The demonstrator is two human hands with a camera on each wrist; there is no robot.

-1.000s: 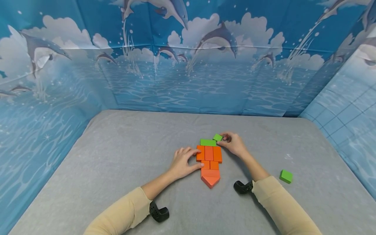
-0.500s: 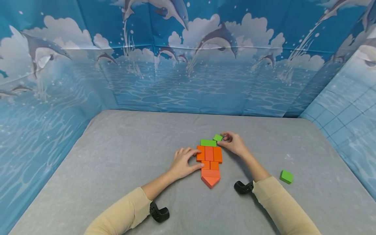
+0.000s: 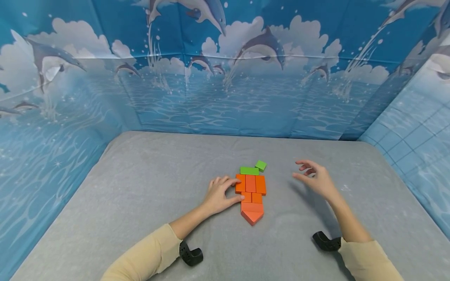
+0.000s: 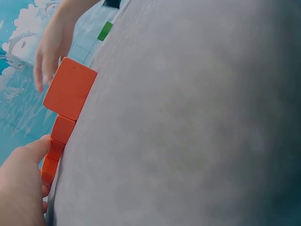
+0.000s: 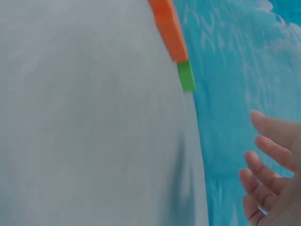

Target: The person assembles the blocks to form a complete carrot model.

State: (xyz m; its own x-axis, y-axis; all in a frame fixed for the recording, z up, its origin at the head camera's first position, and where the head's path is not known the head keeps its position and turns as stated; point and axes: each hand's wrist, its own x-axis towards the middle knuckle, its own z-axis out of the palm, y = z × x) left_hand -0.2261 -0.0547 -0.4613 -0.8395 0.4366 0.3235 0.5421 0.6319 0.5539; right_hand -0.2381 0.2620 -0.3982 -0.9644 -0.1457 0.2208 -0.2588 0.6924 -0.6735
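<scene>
Orange blocks (image 3: 250, 183) lie fitted together, narrowing to a pointed block (image 3: 252, 216) at the near end. A green rectangular block (image 3: 249, 171) borders their far side; a small green block (image 3: 261, 166) sits askew at its right corner. My left hand (image 3: 218, 195) rests at the left side of the orange group, index fingertip on the left large block and thumb by a small one (image 4: 55, 149). Nothing is in my right hand (image 3: 315, 180), which hovers to the right of the group with thumb and fingers apart, also seen in the right wrist view.
A loose green block (image 4: 105, 31) shows beyond the orange blocks in the left wrist view; the right arm covers its spot in the head view. Grey cloth (image 3: 158, 168) covers the table. A dolphin-print curtain (image 3: 225, 97) stands along its back and sides.
My right hand has left the small green block and moved right, lifting off the table. That block stays tilted where it was. My left hand and the orange blocks have not moved.
</scene>
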